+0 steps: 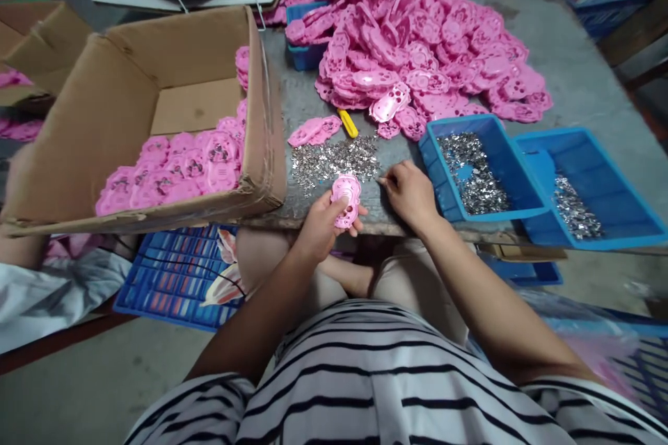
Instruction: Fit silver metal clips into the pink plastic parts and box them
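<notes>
My left hand [322, 226] grips a pink plastic piece [346, 200] with scalloped edges and small holes, held just over the table's front edge. The thumb lies across its face. My right hand [410, 193] rests on the tabletop, fingers curled, thumb and index tip pinched at the right end of the small metal parts [334, 161]. Whatever sits in that pinch is too small to make out. Behind the metal parts lie a few loose pink pieces [314, 131] and a yellow-handled tool [347, 124].
A large heap of pink pieces [417, 49] covers the back of the table. Two blue bins [483, 212] [626, 240] with metal parts stand at right. An open cardboard box [209, 31] holds pink pieces at left. Another person's sleeve [57, 292] shows at far left.
</notes>
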Demonstrator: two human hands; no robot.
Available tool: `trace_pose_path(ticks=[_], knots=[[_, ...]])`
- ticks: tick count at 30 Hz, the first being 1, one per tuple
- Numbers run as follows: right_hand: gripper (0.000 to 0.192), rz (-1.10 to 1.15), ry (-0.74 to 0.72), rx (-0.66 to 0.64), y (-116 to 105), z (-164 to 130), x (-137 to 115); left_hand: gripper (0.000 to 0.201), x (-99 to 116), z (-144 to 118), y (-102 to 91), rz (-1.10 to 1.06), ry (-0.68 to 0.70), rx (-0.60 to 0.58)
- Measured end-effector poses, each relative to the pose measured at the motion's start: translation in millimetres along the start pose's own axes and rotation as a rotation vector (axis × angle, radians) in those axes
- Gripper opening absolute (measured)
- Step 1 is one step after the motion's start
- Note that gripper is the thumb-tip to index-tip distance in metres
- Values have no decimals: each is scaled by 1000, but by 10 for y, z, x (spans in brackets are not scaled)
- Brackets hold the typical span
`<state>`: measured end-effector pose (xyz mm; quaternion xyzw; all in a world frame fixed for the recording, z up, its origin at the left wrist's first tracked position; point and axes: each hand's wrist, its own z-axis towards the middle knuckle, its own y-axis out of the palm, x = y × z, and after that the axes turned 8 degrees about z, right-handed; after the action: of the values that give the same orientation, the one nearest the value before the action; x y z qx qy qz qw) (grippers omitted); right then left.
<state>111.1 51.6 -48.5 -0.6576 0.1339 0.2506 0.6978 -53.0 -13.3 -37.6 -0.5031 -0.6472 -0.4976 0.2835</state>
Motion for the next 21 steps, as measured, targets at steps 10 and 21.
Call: trace_pose_path(ticks=[10, 21], knots=[[7, -27, -116, 86, 106, -44, 96, 42, -2, 1, 6, 34, -31, -16], [20, 763, 59, 71, -52, -100, 30, 33, -54, -71, 66, 38, 82, 135]])
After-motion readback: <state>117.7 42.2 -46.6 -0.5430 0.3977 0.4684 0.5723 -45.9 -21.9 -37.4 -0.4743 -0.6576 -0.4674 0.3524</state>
